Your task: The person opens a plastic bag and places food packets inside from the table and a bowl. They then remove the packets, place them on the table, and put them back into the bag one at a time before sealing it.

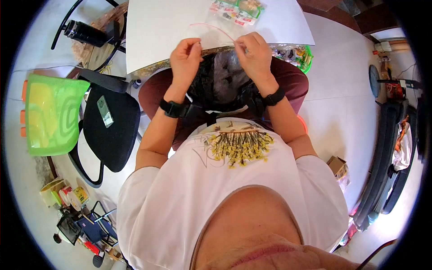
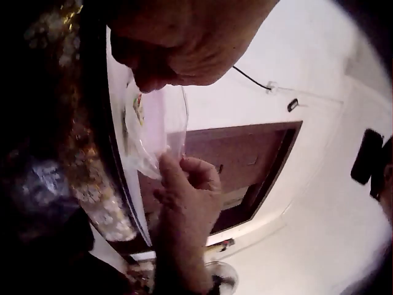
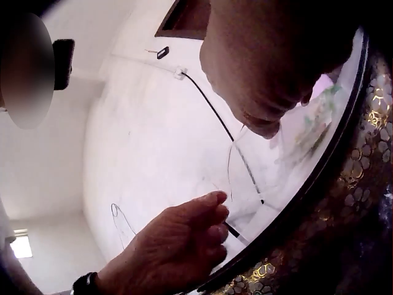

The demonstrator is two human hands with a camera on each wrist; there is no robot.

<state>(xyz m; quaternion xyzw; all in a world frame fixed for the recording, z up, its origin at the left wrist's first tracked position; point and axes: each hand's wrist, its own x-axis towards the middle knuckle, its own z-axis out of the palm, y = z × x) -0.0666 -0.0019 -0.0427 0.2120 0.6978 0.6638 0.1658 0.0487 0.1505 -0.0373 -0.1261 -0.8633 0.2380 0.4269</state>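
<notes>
A thin pink strand (image 1: 215,28) arcs above the white table (image 1: 155,29). The right hand (image 1: 255,53) pinches one end between thumb and fingers; the far end hangs free to the left. Beside it, the left hand (image 1: 186,59) has its thumb and curled fingers together, a tiny dark spot at the tips; whether it holds something is unclear. In the left wrist view the right hand (image 2: 193,200) shows with thumb and index finger close together. The right wrist view shows the left hand (image 3: 178,243) below the strand (image 3: 230,157).
Clear packets (image 1: 236,11) with green and red print lie on the table's far part. A green-rimmed basket (image 1: 308,60) of small wrapped items stands below the table's right edge. On the left, a black chair seat (image 1: 112,121) carries a flat rectangular item. Black material rests between the person's legs.
</notes>
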